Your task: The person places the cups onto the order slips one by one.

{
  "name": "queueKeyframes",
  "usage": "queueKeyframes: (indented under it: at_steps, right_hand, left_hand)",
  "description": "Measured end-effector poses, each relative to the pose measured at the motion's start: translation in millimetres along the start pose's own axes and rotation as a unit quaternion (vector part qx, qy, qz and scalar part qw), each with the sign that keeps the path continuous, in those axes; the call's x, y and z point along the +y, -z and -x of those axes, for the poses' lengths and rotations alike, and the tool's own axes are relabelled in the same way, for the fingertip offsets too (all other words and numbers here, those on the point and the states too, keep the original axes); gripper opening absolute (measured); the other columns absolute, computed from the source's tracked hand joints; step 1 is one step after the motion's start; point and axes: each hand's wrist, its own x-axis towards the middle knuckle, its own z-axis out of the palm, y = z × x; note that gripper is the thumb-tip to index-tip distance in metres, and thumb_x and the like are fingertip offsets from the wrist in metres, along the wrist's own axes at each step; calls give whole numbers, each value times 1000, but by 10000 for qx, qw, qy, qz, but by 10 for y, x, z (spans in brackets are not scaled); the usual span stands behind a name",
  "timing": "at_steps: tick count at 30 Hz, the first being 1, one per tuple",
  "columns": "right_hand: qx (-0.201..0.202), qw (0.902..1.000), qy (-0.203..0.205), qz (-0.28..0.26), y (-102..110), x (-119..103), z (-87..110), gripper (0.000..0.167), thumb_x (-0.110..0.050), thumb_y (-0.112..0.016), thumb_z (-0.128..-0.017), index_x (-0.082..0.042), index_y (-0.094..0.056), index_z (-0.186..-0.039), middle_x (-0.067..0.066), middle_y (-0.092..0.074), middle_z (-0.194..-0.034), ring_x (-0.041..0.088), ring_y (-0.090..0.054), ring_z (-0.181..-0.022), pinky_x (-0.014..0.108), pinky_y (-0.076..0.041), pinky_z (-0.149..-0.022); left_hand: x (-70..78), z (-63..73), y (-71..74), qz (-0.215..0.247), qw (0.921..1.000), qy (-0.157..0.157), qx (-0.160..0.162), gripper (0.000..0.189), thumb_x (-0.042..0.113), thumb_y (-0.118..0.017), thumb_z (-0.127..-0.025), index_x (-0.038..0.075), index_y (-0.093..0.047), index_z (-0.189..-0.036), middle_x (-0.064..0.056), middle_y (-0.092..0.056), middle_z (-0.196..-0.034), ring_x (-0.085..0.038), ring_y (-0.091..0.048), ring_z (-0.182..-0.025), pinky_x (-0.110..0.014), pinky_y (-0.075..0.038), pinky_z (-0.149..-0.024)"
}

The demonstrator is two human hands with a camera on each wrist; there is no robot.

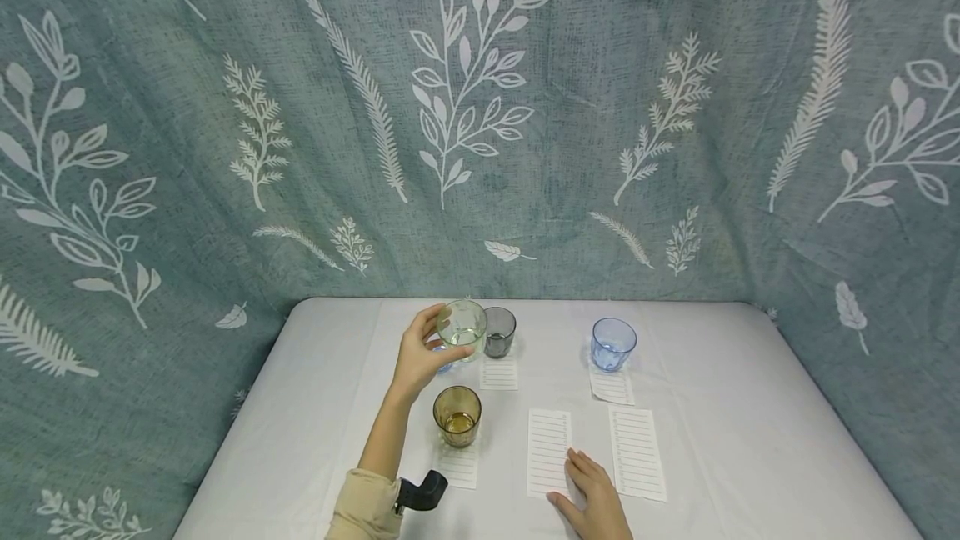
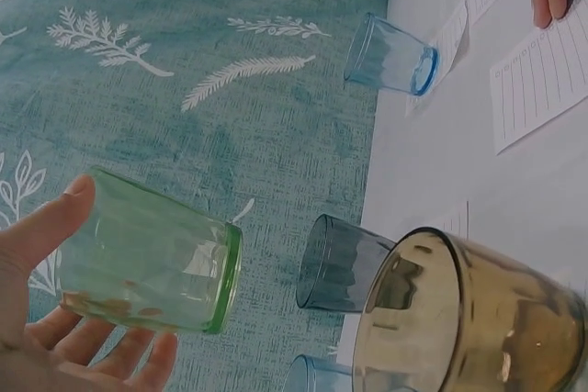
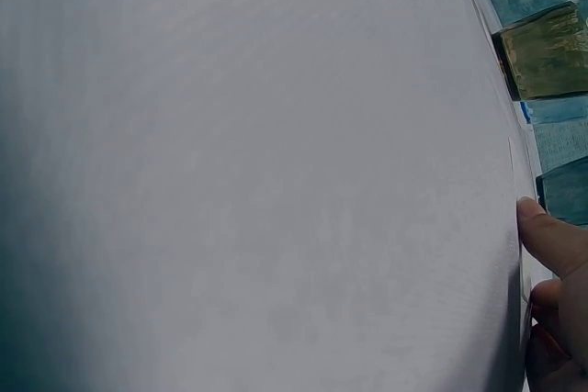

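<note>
My left hand (image 1: pixel 417 357) holds a clear green glass (image 1: pixel 463 330) above the back of the table, thumb on one side and fingers on the other. In the left wrist view the green glass (image 2: pixel 161 250) is tilted, its thick base pointing right. Below it stands an amber glass (image 1: pixel 457 417); a grey glass (image 1: pixel 501 333) is just to the right behind it. Part of a blue glass (image 1: pixel 444 362) shows behind the hand, mostly hidden. My right hand (image 1: pixel 597 500) rests at the front with relaxed fingers, fingertips at the right edge of a lined paper sheet (image 1: pixel 549 450).
Another blue glass (image 1: pixel 613 345) stands at the back right on a lined sheet (image 1: pixel 612 388). A further lined sheet (image 1: pixel 639 455) lies right of my right hand. More sheets lie under the amber and grey glasses. A patterned green cloth (image 1: pixel 570 157) hangs behind the white table (image 1: pixel 720 407).
</note>
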Motion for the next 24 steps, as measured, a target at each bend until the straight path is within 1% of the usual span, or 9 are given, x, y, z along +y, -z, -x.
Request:
queueKeyframes:
  at_steps: [5, 10, 17, 19, 21, 24]
  right_hand:
    - [81, 9999, 59, 24, -5, 10, 0, 59, -25, -79, -73, 17, -60, -109, 27, -57, -122, 46, -51, -114, 56, -43, -91]
    - [75, 10000, 34, 11, -3, 14, -2, 58, -24, -80, -72, 17, -60, -108, 28, -57, -122, 46, -51, -114, 56, -44, -91]
    - [85, 10000, 26, 18, -14, 34, 2, 58, -25, -79, -73, 17, -60, -108, 28, -57, -122, 46, -52, -114, 57, -44, -91]
    - [107, 9999, 45, 28, -16, 36, 4, 58, -25, -79, -72, 17, -60, -107, 28, -57, -121, 45, -52, -113, 56, -44, -90]
    - [142, 9998, 98, 48, -14, 34, 6, 57, -24, -79, -72, 17, -60, -107, 27, -57, -121, 45, -52, -113, 56, -44, -90]
    - [214, 9996, 196, 70, -11, 31, 8, 56, -23, -80, -72, 17, -61, -106, 27, -58, -120, 45, -53, -112, 56, -45, -89]
  left_hand:
    - [-7, -7, -51, 59, 9999, 22, -129, 75, -2, -76, -74, -10, -36, -137, -27, -42, -139, -41, -38, -129, -53, -37, -101]
    - [-12, -5, -92, 100, 9996, 23, -270, 74, -2, -75, -74, -10, -35, -137, -28, -40, -139, -43, -37, -129, -55, -35, -102]
    - [17, 29, -157, 3, 9993, 56, -376, 73, 0, -75, -75, -9, -36, -137, -27, -40, -139, -42, -37, -130, -55, -37, -101]
    - [0, 34, -179, 48, 9991, 72, -424, 74, 0, -75, -75, -9, -36, -137, -27, -40, -140, -42, -37, -129, -54, -37, -101]
    - [-27, 37, -204, 86, 9989, 16, -467, 74, -1, -75, -74, -10, -36, -136, -29, -41, -138, -43, -39, -127, -55, -37, -100]
    - [-160, 10, -250, 145, 9986, 1, -511, 75, 0, -76, -73, -9, -37, -136, -28, -41, -138, -42, -40, -127, -55, -38, -100]
